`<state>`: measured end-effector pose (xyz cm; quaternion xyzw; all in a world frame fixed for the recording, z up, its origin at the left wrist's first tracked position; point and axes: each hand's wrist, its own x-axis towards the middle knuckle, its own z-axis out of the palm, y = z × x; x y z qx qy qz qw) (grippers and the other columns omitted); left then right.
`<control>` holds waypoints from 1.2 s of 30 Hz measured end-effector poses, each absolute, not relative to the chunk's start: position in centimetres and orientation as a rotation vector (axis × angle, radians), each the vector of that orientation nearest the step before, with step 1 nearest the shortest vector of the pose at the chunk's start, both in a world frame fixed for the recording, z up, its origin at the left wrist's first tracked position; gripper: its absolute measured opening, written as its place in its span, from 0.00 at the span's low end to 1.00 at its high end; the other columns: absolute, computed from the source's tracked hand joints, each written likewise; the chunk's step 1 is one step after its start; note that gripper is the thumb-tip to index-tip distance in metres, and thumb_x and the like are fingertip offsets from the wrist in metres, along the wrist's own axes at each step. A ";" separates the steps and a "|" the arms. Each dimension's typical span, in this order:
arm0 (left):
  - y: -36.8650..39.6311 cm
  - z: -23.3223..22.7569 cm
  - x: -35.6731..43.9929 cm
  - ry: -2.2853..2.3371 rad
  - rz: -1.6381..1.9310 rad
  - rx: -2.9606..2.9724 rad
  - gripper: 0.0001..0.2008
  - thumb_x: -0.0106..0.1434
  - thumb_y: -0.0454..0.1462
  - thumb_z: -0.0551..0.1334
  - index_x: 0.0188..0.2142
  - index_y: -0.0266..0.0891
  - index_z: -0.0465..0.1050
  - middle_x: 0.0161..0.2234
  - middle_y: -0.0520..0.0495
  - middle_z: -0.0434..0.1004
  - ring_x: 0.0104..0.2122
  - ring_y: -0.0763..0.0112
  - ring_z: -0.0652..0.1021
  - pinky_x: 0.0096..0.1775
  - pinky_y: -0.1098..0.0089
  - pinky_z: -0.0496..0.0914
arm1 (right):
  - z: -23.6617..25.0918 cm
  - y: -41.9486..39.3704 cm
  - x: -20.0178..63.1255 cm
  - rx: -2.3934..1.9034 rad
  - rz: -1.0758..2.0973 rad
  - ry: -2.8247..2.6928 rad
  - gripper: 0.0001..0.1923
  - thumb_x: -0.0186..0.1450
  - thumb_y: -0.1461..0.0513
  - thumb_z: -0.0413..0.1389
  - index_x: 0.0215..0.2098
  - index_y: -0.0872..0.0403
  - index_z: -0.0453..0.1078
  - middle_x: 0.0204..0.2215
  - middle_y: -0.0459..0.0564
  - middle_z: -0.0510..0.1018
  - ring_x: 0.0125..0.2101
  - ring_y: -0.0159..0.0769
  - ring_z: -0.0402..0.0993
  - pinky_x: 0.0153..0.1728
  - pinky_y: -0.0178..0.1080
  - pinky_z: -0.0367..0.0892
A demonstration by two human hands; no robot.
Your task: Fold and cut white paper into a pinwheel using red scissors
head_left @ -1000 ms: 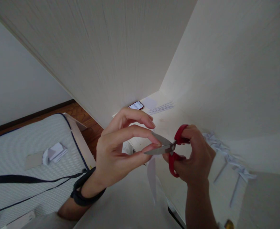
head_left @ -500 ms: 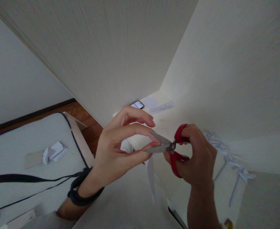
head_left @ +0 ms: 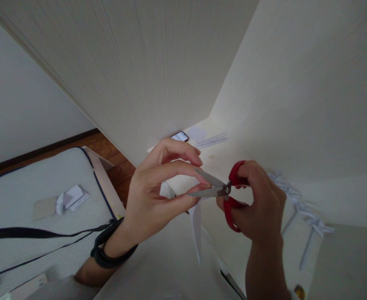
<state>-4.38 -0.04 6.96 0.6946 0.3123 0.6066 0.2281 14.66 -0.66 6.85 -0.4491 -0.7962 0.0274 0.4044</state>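
Note:
My right hand [head_left: 258, 204] grips red-handled scissors [head_left: 224, 191] whose steel blades stand slightly apart and point left. My left hand [head_left: 158, 196] pinches a narrow white paper strip [head_left: 197, 231] between thumb and fingers right at the blade tips. The strip hangs down below the fingers. A dark band [head_left: 108, 252] circles my left wrist. Both hands hover above a pale desk surface [head_left: 221, 162].
A phone [head_left: 179, 136] and loose white sheets [head_left: 211, 140] lie at the desk's far end. Several folded white paper shapes [head_left: 296, 204] line the desk on the right. A mattress [head_left: 30, 208] with crumpled paper [head_left: 72, 198] and a black strap lies at left. Pale panels enclose the desk.
The hands have stayed almost still; the scissors and strip shifted slightly left and up, with the blades still a little apart on the paper.

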 end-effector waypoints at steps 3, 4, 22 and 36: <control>0.2 6.8 -4.3 0.800 1.735 1.918 0.05 0.59 0.32 0.68 0.34 0.44 0.78 0.37 0.46 0.74 0.43 0.63 0.76 0.46 0.60 0.76 | 6.9 -0.6 14.7 -1.141 0.033 -2.026 0.18 0.45 0.70 0.55 0.31 0.48 0.56 0.26 0.43 0.67 0.26 0.34 0.63 0.24 0.36 0.61; 0.3 6.8 -4.3 0.774 1.754 1.913 0.04 0.59 0.33 0.69 0.34 0.43 0.79 0.37 0.45 0.74 0.43 0.62 0.76 0.46 0.60 0.77 | 6.9 -0.6 14.7 -1.135 0.025 -2.028 0.18 0.45 0.70 0.55 0.31 0.48 0.55 0.26 0.42 0.67 0.26 0.34 0.63 0.24 0.36 0.61; 0.4 6.9 -4.1 0.743 1.727 1.920 0.06 0.58 0.30 0.68 0.34 0.41 0.79 0.37 0.44 0.73 0.44 0.62 0.76 0.47 0.60 0.76 | 6.7 -0.8 15.0 -1.136 0.024 -1.975 0.17 0.47 0.71 0.56 0.30 0.49 0.57 0.23 0.40 0.66 0.22 0.30 0.60 0.21 0.35 0.59; 0.4 6.9 -4.1 0.746 1.738 1.887 0.05 0.59 0.32 0.68 0.34 0.43 0.79 0.37 0.45 0.73 0.42 0.63 0.76 0.48 0.59 0.76 | 6.9 -1.1 15.0 -1.145 0.084 -1.972 0.16 0.49 0.69 0.57 0.31 0.48 0.58 0.24 0.41 0.68 0.22 0.31 0.63 0.21 0.34 0.62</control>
